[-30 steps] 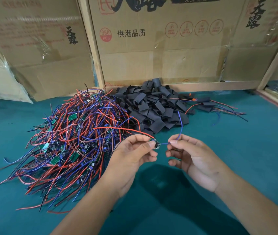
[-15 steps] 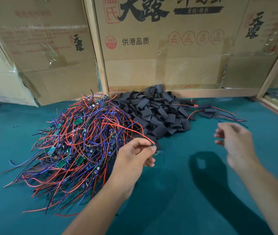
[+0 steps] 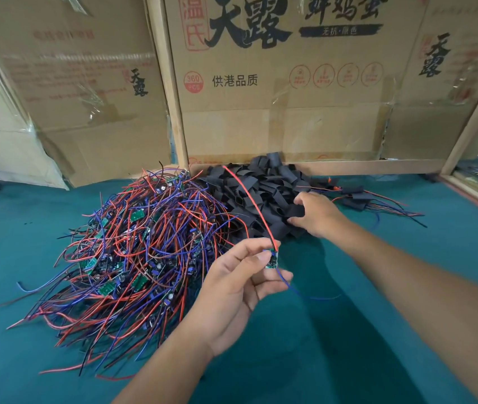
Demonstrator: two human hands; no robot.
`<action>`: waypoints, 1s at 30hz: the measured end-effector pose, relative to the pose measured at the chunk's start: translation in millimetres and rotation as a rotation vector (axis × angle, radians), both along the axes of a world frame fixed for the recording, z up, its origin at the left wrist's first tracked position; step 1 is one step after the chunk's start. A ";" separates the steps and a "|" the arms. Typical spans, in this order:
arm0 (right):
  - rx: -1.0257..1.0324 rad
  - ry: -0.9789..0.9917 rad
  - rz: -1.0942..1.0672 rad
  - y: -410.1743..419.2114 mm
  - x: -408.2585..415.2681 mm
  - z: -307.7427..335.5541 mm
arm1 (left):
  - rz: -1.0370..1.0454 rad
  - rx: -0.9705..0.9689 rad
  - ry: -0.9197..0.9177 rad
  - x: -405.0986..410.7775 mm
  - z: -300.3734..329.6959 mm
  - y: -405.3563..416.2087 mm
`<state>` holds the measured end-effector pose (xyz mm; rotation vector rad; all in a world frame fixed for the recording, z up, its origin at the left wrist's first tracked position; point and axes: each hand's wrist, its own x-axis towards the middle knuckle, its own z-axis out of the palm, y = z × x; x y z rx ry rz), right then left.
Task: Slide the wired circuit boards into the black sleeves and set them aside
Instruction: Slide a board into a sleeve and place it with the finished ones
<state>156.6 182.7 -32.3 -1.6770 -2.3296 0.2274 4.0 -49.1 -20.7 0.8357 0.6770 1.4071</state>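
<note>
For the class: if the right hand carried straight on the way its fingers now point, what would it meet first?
Most likely the black sleeves: the right hand already reaches into that pile, fingers pointing left across it. Whether it touches one yet is unclear.

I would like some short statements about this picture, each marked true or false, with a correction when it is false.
1. The left hand pinches a small circuit board with a red wire and a blue wire. True.
2. The right hand rests on the tangled pile of wired boards. False: it reaches into the pile of black sleeves.
3. The held board is already inside a black sleeve. False: the board is bare.
4. Some sleeved boards lie to the right of the sleeve pile. True.
5. The table cover is red. False: it is teal green.
</note>
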 end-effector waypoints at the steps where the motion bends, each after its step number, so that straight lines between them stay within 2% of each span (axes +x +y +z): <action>1: 0.016 0.020 0.001 0.0 2.2 -0.9 | -0.016 0.011 -0.005 -0.2 0.2 -0.6; 4: 0.083 0.149 -0.012 -10.3 12.6 1.6 | -0.034 0.023 0.023 0.4 -0.2 -1.1; 7: 0.143 0.373 -0.020 -38.3 26.3 7.3 | -0.020 0.017 0.088 0.3 -3.0 0.7; 10: -0.004 0.608 0.029 -81.4 40.4 8.5 | 0.037 -0.025 0.194 -0.1 -5.7 3.6; 11: -0.042 0.590 0.087 -96.1 44.8 6.1 | 0.047 -0.048 0.231 -0.2 -7.0 4.1; 13: -0.036 0.431 0.206 -119.2 52.8 -2.7 | 0.052 -0.101 0.281 -0.6 -9.9 5.0; 16: -0.046 0.255 0.330 -132.6 60.7 -21.9 | 0.058 -0.136 0.265 -1.2 -9.8 5.7; 19: -0.106 0.209 0.373 -133.2 64.4 -31.6 | 0.087 -0.125 0.263 -2.4 -7.8 7.6; 23: -0.005 0.348 0.225 -127.4 67.9 -35.1 | 0.122 -0.136 0.240 -2.9 -7.3 8.9; 27: 0.070 0.138 -0.015 -132.2 52.0 -34.9 | 0.138 -0.138 0.264 -1.9 -6.8 8.7; 30: 0.122 -0.031 -0.088 -137.6 36.4 -33.9 | 0.130 -0.140 0.296 0.1 -7.7 8.5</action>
